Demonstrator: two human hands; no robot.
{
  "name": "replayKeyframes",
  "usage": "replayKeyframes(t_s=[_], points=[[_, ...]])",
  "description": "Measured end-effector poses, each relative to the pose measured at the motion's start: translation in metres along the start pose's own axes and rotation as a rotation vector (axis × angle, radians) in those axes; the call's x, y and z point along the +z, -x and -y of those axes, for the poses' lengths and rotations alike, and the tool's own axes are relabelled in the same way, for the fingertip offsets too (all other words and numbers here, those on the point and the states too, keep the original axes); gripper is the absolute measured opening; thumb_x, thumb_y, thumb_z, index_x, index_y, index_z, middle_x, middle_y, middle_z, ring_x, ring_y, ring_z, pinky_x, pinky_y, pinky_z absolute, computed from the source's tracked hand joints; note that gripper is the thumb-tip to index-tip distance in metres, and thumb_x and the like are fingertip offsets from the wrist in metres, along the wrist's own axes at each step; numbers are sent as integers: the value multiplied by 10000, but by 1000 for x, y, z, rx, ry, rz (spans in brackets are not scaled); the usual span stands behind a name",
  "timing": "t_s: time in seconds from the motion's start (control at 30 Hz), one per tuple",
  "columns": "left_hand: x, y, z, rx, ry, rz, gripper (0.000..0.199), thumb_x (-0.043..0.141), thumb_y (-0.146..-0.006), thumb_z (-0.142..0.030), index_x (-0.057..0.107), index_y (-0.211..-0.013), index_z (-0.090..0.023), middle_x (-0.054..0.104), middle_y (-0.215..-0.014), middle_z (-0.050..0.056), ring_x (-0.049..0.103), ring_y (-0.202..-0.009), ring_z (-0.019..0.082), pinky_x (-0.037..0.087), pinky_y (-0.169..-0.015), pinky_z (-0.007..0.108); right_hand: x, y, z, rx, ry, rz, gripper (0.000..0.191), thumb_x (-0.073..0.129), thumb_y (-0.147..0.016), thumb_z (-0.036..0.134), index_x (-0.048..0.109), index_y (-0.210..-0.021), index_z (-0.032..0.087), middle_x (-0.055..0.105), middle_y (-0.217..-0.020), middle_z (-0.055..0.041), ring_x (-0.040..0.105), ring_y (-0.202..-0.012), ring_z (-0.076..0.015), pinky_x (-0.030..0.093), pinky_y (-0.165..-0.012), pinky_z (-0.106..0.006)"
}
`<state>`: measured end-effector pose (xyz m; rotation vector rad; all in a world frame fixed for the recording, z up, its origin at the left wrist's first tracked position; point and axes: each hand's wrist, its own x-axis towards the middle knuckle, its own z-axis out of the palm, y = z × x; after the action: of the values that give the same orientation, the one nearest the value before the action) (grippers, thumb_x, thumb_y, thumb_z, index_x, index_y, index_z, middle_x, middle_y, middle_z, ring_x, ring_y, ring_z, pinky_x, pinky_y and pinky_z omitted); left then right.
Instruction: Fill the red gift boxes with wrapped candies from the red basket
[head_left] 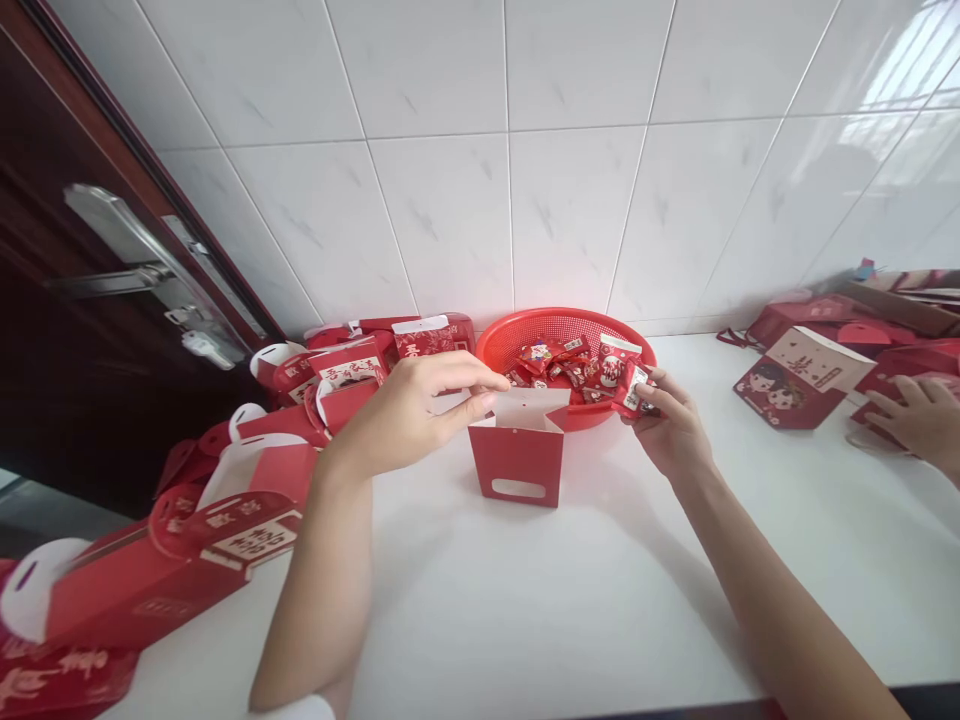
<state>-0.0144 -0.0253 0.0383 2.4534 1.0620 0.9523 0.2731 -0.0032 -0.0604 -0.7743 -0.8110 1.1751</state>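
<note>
Over on the white counter, left hand is half-curled at the rim of an open red gift box, looks like. Right hand pinches a wrapped red candy just by a red plastic basket.

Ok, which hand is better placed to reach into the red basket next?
Probably the right hand: it pinches a red-wrapped sweet at the rim of the red plastic basket, while the left hand is further off, at the red paper gift box.
</note>
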Motion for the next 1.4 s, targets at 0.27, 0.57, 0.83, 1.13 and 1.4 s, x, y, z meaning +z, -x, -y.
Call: replayKeyframes(t_s=[0.27,0.57,0.83,1.13,1.4], points=[[0,-6,8,49,71,-83,158,628,-926,-307,747,-966,-211,714,-963,41,654,-891,184,527,-812,306,39,-10,44,-1,229,431,238,827,-662,244,644,-814,226,600,-739,29,550,-621,-114,463,-547,-240],[0,-9,18,-165,-102,145,185,626,-886,-378,719,-865,-220,685,-1067,42,642,-952,230,509,-836,355,82,-15,64,-192,794,809,175,743,-727,189,665,-884,180,622,-812,-7,542,-712,-139,433,-609,-266],[2,-15,33,-191,53,308,275,649,-866,-423,719,-1042,-224,693,-1154,48,635,-1092,241,497,-935,338,84,-16,51,-239,935,746,111,707,-718,185,656,-816,179,613,-745,13,531,-664,-127,394,-581,-264],[11,-17,35,-200,70,372,314,527,-941,-427,733,-1071,-229,716,-1171,42,644,-1081,244,508,-891,320,77,-10,59,-229,968,752,140,711,-748,201,680,-885,190,658,-810,-11,589,-744,-157,444,-625,-277],[17,-20,35,-204,77,366,319,541,-921,-408,738,-1105,-237,741,-1133,19,663,-1020,231,502,-862,292,77,-6,59,-163,1039,726,137,696,-748,190,657,-878,196,656,-791,-1,593,-693,-141,453,-556,-247]])
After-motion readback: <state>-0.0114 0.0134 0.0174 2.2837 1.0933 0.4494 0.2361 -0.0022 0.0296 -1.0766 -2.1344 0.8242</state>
